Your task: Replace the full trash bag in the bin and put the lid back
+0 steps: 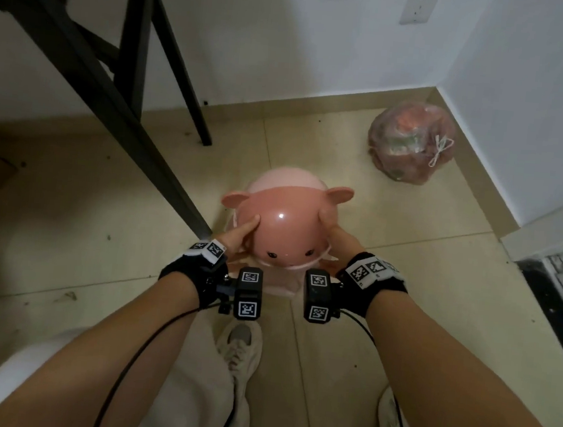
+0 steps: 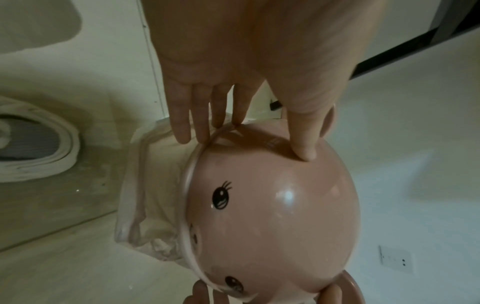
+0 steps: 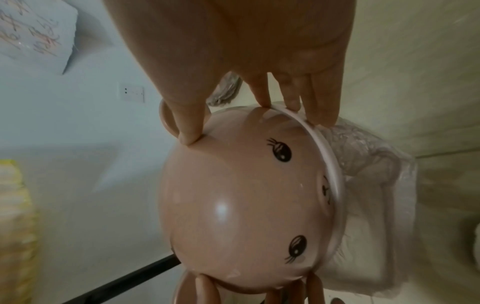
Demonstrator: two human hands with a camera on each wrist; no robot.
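A glossy pink dome lid (image 1: 285, 227) with ears and a printed face sits over the pink bin (image 1: 285, 178) on the floor, tilted slightly toward me. My left hand (image 1: 241, 240) holds its left side, thumb on the dome (image 2: 272, 205) and fingers at the rim. My right hand (image 1: 332, 228) holds the right side the same way, thumb beside an ear on the lid (image 3: 233, 195). A thin translucent liner bag (image 2: 148, 195) (image 3: 376, 195) folds out under the lid's rim. The full, tied trash bag (image 1: 410, 143) lies in the wall corner at the far right.
Black table legs (image 1: 130, 95) slant down just left of the bin. A wall socket (image 1: 418, 6) is high on the back wall. A dark door threshold (image 1: 558, 291) runs along the right. My shoes (image 1: 239, 347) stand just behind the bin.
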